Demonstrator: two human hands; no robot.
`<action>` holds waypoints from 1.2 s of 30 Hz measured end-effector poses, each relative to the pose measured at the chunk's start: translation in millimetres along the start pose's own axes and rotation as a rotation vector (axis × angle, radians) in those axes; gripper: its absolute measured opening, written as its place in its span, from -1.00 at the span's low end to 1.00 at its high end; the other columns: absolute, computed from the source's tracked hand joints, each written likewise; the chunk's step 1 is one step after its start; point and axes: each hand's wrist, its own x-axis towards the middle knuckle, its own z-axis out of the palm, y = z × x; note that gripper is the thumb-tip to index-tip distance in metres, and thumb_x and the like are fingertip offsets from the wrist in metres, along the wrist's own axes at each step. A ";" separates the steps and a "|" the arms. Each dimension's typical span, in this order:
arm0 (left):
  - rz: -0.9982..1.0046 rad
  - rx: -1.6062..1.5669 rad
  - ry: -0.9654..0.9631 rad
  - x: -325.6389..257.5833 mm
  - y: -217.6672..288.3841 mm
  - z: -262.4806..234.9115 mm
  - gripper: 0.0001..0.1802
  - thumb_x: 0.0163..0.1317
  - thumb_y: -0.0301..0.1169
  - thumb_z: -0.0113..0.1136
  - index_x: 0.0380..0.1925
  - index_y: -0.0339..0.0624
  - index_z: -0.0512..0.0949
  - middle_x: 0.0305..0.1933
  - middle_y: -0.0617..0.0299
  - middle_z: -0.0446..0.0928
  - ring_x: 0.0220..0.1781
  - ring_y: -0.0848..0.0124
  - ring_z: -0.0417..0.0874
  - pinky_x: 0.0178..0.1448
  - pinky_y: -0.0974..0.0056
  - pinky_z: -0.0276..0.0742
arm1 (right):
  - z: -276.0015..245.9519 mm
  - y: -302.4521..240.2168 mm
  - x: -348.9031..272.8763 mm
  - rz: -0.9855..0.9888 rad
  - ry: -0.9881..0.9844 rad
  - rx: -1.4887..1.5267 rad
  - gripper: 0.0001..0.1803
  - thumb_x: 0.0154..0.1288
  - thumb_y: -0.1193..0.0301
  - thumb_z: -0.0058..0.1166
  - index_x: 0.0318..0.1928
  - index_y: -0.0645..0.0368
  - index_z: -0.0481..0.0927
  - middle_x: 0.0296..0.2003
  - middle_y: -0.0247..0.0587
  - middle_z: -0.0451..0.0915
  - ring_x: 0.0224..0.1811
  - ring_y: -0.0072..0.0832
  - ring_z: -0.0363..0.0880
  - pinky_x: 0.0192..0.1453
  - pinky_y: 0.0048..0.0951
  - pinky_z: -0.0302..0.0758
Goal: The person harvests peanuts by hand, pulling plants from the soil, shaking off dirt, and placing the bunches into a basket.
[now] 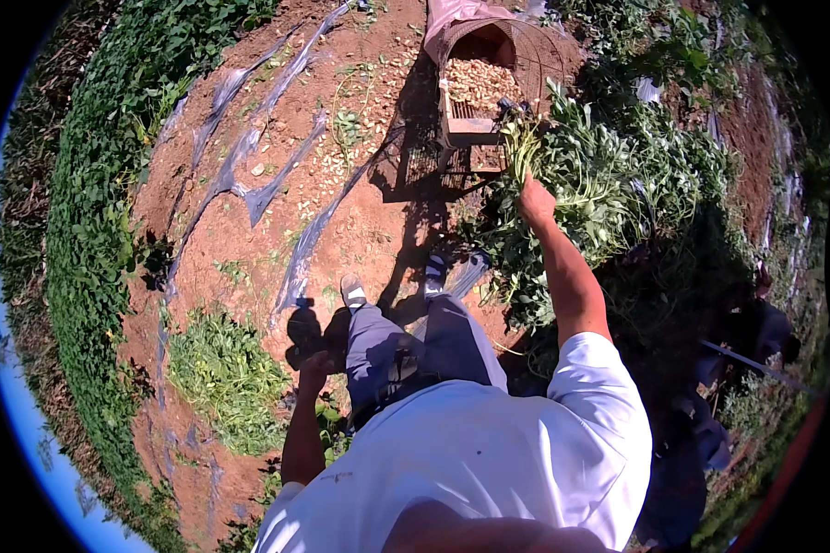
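My right hand (536, 203) reaches forward, closed round the stems of a bunch of peanut plants (523, 152). The root end of the bunch is at the right front of a wire-mesh peanut picker (471, 125). Pale peanuts (481, 85) fill the picker's opening. Close to the right hand lies a big heap of leafy peanut plants (609, 175). My left hand (315, 364) hangs low beside my left thigh, away from the picker. Its fingers are too small and shaded to make out.
Strips of plastic film (261, 189) and scattered peanuts (341, 138) lie on the reddish soil. A pile of cut greenery (226, 382) is at the left, with a dense green crop row (83, 249) beyond. A pink cloth (461, 14) drapes the picker's back. Dark shapes at the right are unclear.
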 end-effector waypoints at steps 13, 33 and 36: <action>0.145 -0.510 -0.087 175.9 303.9 16.1 -0.55 0.23 -0.52 0.19 0.15 -0.40 0.50 0.07 0.07 0.63 0.03 0.39 0.67 0.12 0.34 0.55 | -85.8 34.4 -91.3 -0.048 0.009 1.757 -0.53 -0.03 0.57 0.21 -0.01 0.25 0.49 -0.26 -0.30 0.61 -0.27 -0.49 0.60 -0.10 -0.47 0.56; 0.599 -0.756 0.170 174.2 551.6 -9.8 -0.68 0.30 -0.32 0.25 -0.04 -0.32 0.63 -0.10 0.15 0.65 -0.12 0.46 0.66 -0.01 0.38 0.56 | -125.4 -19.5 -151.6 -0.196 -0.145 1.739 -0.36 -0.26 0.44 0.37 -0.03 0.24 0.49 -0.29 -0.27 0.57 -0.26 -0.41 0.55 -0.01 -0.40 0.50; 0.525 -0.722 0.172 170.0 555.9 -27.3 -0.19 0.21 0.09 0.30 0.12 -0.52 0.46 0.05 -0.15 0.57 0.07 0.25 0.62 0.16 0.26 0.51 | -120.6 -35.8 -154.4 -0.227 -0.154 1.677 -0.44 -0.14 0.52 0.37 -0.01 0.25 0.54 -0.22 -0.30 0.64 -0.19 -0.43 0.62 0.00 -0.41 0.55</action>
